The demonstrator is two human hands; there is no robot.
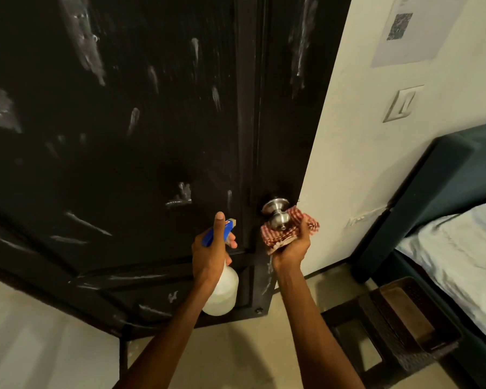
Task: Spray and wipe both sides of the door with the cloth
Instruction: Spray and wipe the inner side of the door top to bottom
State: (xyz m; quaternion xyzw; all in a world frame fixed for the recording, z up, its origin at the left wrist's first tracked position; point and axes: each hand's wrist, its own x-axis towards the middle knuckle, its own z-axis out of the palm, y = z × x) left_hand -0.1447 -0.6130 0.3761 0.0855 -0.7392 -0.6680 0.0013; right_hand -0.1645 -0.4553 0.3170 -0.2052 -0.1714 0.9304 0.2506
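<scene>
A dark door (pixel 124 136) fills the left and middle of the view, streaked with whitish smears. Its steel knob (pixel 277 213) sits near the door's right edge. My left hand (pixel 209 248) grips a spray bottle (pixel 222 290) with a blue trigger head and a pale body, nozzle pointed at the door just left of the knob. My right hand (pixel 292 245) holds a red-and-white checked cloth (pixel 285 228) bunched under and behind the knob, touching it.
A white wall (pixel 362 136) with a light switch (pixel 401 103) and a taped paper sheet (pixel 415 29) stands right of the door. A bed (pixel 460 248) with a dark frame and a low dark woven stool (pixel 404 327) lie at the right.
</scene>
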